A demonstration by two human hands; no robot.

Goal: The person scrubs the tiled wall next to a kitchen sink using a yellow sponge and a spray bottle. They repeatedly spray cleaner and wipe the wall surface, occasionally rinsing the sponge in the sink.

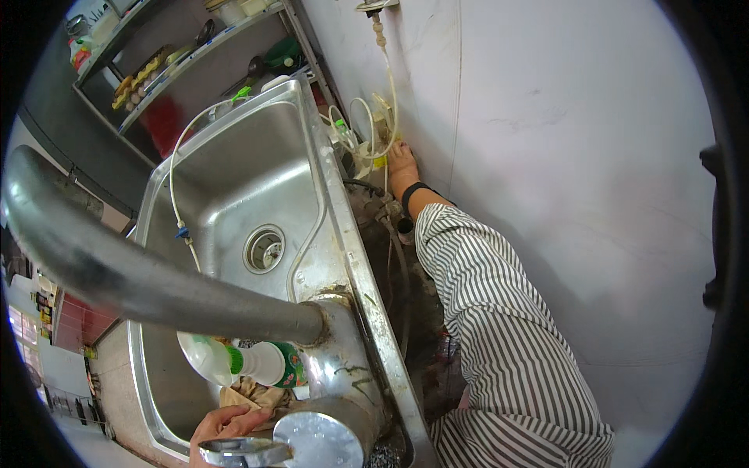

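Observation:
My left hand (pixel 225 426) is low in the view, beside a crumpled tan cloth (pixel 260 395) in the sink and partly hidden by the faucet's lever handle (pixel 319 441); its grip is unclear. Along the wall behind the steel sink (pixel 246 152), my right hand (pixel 402 165) reaches down, a black band at its wrist. Its fingertips are at a pale and yellow object (pixel 380 131) among looped thin white tubing (pixel 393 88); whether they hold it cannot be told. A white bottle with a green collar (pixel 269 362) lies near the faucet base.
The thick faucet spout (pixel 158 286) crosses over the sink from right to left. Thin tubing with a blue valve (pixel 182 232) hangs into the basin. Pipes and hoses (pixel 404 257) run down the gap by the wall (pixel 573 175). A metal shelf (pixel 193 64) holds eggs and kitchenware.

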